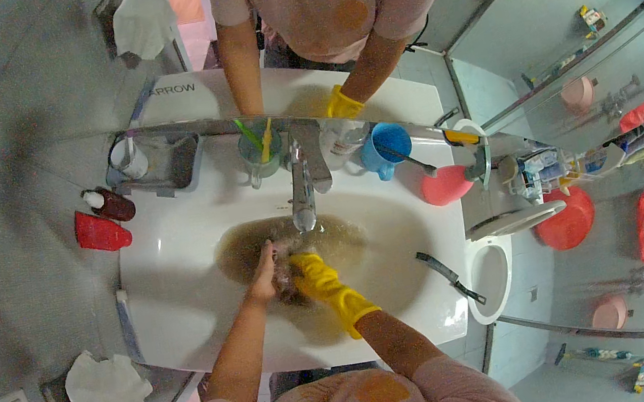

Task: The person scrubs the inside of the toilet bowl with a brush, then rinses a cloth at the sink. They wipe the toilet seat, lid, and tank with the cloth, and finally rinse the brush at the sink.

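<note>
From my remote seat I judged this rinsing: below the tap, the left hand and gloved right hand flanked a blurred dark thing, grips untellable, the next move needing steady hold.

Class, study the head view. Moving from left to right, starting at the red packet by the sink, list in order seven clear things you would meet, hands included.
Red packet → grey tray → bare left hand → yellow-gloved right hand → blue mug → toilet bowl → red basin.
</note>
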{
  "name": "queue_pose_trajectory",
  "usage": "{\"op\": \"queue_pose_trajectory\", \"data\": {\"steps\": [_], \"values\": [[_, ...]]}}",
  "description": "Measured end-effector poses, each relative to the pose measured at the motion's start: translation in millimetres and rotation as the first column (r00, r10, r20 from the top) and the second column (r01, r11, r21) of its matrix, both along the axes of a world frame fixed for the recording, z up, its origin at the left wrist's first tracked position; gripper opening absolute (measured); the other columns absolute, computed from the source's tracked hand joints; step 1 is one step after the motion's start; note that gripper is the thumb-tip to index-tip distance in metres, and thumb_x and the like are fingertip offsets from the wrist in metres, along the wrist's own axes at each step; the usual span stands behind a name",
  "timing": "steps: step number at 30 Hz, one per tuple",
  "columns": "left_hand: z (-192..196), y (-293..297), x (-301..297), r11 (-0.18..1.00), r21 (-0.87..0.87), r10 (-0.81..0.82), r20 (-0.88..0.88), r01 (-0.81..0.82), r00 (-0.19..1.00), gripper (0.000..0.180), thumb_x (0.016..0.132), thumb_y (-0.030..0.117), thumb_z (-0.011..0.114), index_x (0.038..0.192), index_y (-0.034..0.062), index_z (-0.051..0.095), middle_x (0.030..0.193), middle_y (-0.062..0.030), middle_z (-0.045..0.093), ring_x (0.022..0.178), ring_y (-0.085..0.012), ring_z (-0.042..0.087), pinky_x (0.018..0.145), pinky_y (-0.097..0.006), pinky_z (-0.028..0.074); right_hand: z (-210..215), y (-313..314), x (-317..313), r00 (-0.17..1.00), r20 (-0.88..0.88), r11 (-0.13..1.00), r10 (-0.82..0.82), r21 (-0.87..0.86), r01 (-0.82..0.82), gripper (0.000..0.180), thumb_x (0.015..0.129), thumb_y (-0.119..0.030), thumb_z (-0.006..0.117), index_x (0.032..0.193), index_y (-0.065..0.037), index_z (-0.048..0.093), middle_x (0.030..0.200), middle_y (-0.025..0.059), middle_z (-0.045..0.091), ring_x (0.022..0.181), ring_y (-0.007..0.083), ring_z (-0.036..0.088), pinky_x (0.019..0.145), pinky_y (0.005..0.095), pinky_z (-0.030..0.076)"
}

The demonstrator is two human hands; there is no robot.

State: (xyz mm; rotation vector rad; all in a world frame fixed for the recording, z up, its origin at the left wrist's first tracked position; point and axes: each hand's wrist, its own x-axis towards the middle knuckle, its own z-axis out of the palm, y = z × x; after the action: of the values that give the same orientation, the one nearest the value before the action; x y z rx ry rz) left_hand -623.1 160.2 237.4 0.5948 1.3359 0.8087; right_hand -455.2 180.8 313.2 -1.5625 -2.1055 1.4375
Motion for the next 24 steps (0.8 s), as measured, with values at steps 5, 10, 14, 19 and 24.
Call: {"op": "queue_pose_trajectory", "data": {"steps": [5,10,14,19,24], "values": [[77.3,15.5,16.6,0.935,-0.281,0.350,0.645,-0.216,0.679,0.072,0.084,0.061,0.051,0.131,0.0067,0.040,0.116,-0.0102,0.059,0.105,-0.0265,0.058,0.085,-0.040,0.048,79.3,-33.0,-50.8,0.989,-0.078,0.801,0.123,0.597,-0.053,0.026,0.081,-0.024,0.064,0.099,-0.006,0.062,0.104,0.0217,0.060,0.099,0.0399,0.056,0.080,0.0436,0.047],[29.5,6.4,21.9,0.929,-0.315,0.368,0.831,-0.192,0.417,0.057,0.083,0.053,0.057,0.117,0.0073,0.051,0.111,-0.0100,0.061,0.100,-0.0245,0.059,0.080,-0.038,0.050,62.9,-19.2,-53.7,0.997,0.013,0.988,-0.081,0.132,0.078,0.029,0.084,-0.034,0.058,0.104,-0.015,0.064,0.101,0.0158,0.063,0.090,0.0366,0.061,0.075,0.0417,0.049],[48.0,4.1,39.3,0.919,-0.304,0.391,0.625,-0.251,0.676,0.048,0.081,0.044,0.064,0.110,0.0061,0.057,0.108,-0.0118,0.062,0.097,-0.0232,0.059,0.076,-0.036,0.051,44.1,3.0,-26.6,0.964,0.199,0.975,-0.177,0.166,0.145,0.029,0.084,-0.038,0.056,0.100,-0.015,0.064,0.095,0.0138,0.065,0.089,0.0342,0.062,0.070,0.0419,0.049],[34.6,0.4,17.1,0.988,-0.045,0.147,-0.078,-0.151,0.986,0.057,0.074,0.031,0.075,0.115,0.0005,0.052,0.119,-0.0174,0.054,0.098,-0.0250,0.057,0.074,-0.036,0.050,53.0,30.7,29.8,0.915,0.338,0.975,-0.219,0.119,0.189,0.027,0.084,-0.032,0.058,0.096,-0.009,0.064,0.090,0.0171,0.065,0.089,0.0362,0.061,0.074,0.0439,0.049],[-34.4,-31.4,-41.8,0.819,0.461,0.124,-0.723,0.341,0.680,0.075,0.070,0.018,0.075,0.131,-0.0019,0.037,0.124,-0.0245,0.050,0.103,-0.0317,0.057,0.080,-0.040,0.049,40.0,11.7,44.3,0.827,0.541,0.963,-0.152,0.271,-0.001,0.068,0.073,-0.025,0.070,0.134,-0.017,0.039,0.120,0.0192,0.054,0.108,0.0380,0.054,0.090,0.0434,0.045]]}}
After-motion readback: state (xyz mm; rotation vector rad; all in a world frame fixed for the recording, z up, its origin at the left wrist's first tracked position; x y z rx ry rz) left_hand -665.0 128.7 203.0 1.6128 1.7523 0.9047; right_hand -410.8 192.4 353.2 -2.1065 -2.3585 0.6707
